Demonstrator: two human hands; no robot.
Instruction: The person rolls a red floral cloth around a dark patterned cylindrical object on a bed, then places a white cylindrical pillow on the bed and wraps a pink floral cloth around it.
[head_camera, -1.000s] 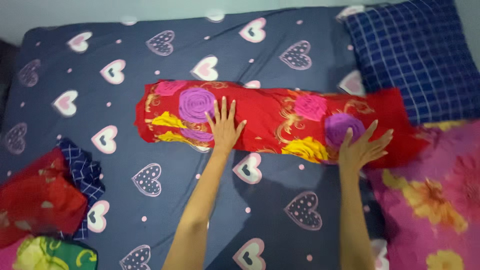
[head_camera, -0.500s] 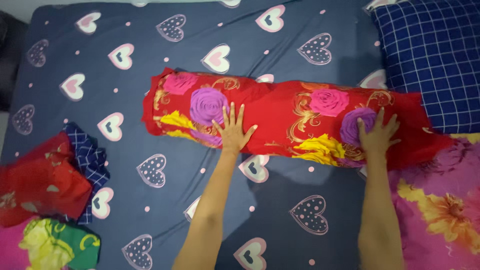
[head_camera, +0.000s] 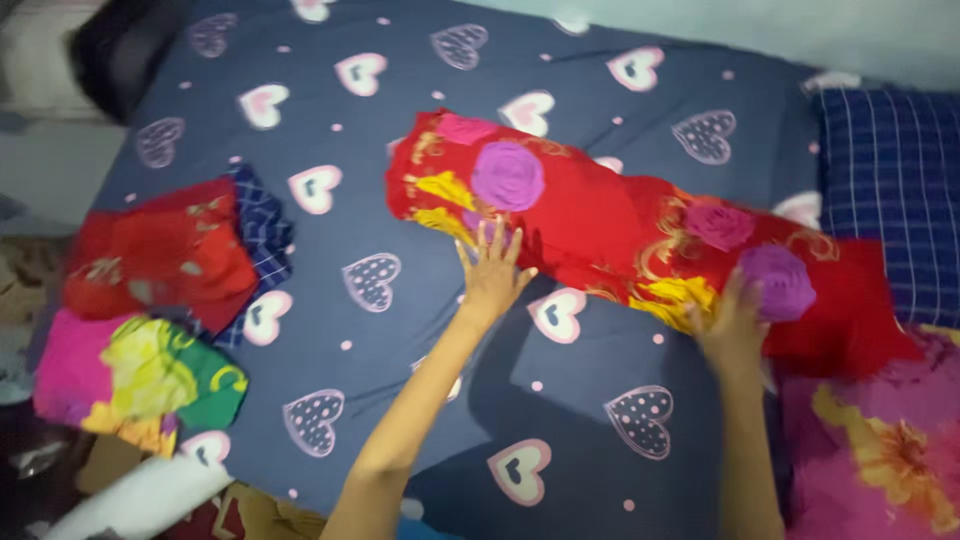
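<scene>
Sliding to the red flowered bolster's (head_camera: 620, 235) near edge, both hands (head_camera: 495, 275) (head_camera: 735, 320) keep fingers spread flat, gripping nothing.

- I have only one view, from the camera on the person's head.
- It looks down steeply on the bed (head_camera: 420, 340), tilted a little, with the far edge at the top.
- It is near: both forearms enter from the bottom edge.
</scene>
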